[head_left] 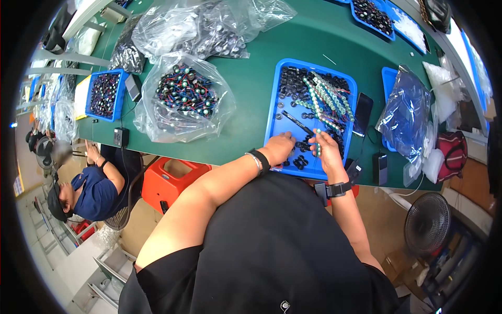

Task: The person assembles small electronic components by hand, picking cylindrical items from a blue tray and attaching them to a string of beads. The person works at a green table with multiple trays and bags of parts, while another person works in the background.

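Observation:
My right hand (328, 152) is closed around the end of a short strip of small round pale-green parts (318, 148), above the near right part of a blue tray (272, 112). My left hand (278, 148) is over the tray's near left corner. Its fingers are curled together, and whatever lies between them is hidden. Loose round black parts (294, 78) fill the tray's far side, and several more lie near my hands. A bundle of similar beaded strips (328, 97) rests across the tray's right half. Between the hands and the bundle lies a black pen-like stick (297, 123).
Left of the tray, an open clear bag (222, 112) holds wired round parts. More plastic bags (183, 31) lie behind it. A dark phone (363, 112) touches the tray's right side. At the far left, a co-worker (102, 188) sits near a red stool (170, 183).

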The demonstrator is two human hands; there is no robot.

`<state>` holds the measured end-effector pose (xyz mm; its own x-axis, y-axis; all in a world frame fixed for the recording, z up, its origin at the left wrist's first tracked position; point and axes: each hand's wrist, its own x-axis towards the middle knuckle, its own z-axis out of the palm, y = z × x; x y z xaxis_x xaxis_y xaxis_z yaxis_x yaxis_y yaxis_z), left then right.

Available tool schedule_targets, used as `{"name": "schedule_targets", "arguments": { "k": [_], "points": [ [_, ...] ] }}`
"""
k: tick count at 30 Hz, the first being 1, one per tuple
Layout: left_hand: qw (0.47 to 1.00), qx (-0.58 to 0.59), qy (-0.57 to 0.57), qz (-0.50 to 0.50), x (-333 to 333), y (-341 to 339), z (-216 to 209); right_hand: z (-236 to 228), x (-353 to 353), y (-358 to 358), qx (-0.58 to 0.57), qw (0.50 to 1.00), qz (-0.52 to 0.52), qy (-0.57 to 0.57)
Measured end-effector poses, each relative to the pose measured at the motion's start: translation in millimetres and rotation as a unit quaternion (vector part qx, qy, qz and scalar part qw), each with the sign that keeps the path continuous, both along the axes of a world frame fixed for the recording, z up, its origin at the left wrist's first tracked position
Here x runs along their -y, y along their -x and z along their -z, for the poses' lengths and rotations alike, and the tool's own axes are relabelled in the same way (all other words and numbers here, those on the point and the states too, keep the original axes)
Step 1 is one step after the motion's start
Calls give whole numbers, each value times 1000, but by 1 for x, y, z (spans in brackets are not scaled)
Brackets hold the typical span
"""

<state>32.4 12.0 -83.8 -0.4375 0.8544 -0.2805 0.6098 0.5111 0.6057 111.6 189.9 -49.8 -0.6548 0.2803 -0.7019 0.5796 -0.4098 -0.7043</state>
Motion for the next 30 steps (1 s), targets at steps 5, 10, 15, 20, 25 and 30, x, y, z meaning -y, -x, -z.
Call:
{"name": "schedule_targets", "arguments": {
  "k": [5,10,15,20,25,30],
  "points": [
    [996,15,-64,-61,0,1,3,-3,1,-1,-18,1000,11,8],
    [876,372,-132,-276,0,19,2,-16,7,4,-61,996,-45,54],
    [749,543,-222,-307,3,41,-77,-33,20,14,-103,987,-50,110],
    [741,540,-241,-318,17,38,-82,-45,19,21,-151,983,-83,56],
    [718,553,-257,-335,22,36,-92,-51,24,26,-162,978,-133,0],
    [726,535,-254,-351,20,35,-94,-50,32,29,-163,976,-146,-16]
  ]
}}
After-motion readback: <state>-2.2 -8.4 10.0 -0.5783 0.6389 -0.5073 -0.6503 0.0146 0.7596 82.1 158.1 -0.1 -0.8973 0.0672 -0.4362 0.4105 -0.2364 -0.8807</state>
